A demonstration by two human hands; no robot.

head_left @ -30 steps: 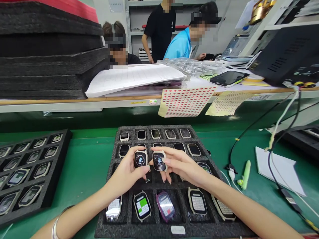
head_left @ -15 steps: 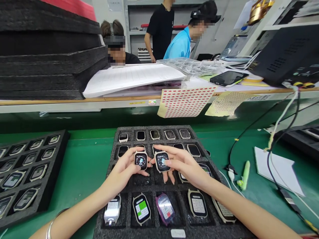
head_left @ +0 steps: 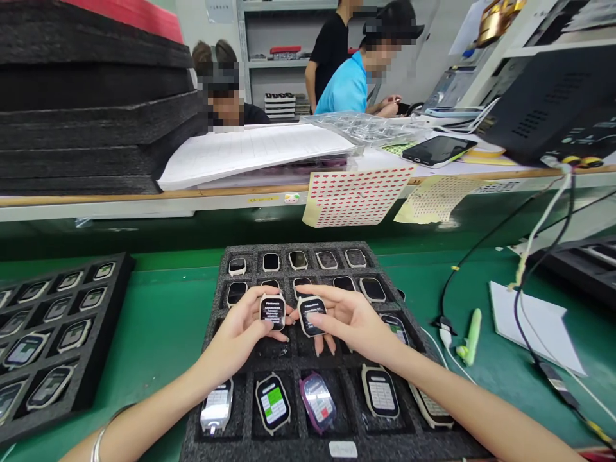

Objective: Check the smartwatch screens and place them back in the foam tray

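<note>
My left hand point(head_left: 248, 321) grips a smartwatch without a strap point(head_left: 273, 313) by its sides, the thumb at its lower edge. A second smartwatch point(head_left: 312, 316) is in my right hand point(head_left: 347, 314), whose thumb lies over the screen. Both lit screens show white lines of text on black. The watches are held side by side above a black foam tray point(head_left: 342, 423). In its front row lie a watch with a green-and-white screen point(head_left: 273, 403), a purple-cased watch point(head_left: 318, 401) and a watch with a white grid point(head_left: 381, 393). Dark-screened watches fill the back rows.
Another foam tray with watches point(head_left: 62, 333) lies at the left. To the right are cables point(head_left: 445, 327), a green pen-like object point(head_left: 471, 337) and white paper point(head_left: 534, 327). A shelf holds stacked black foam point(head_left: 96, 128), papers point(head_left: 255, 151) and a phone point(head_left: 437, 151). Several people work behind it.
Both held watches have switched from a clock face to a text list. My hands have hardly moved. In the background, the standing person in black has shifted right.
</note>
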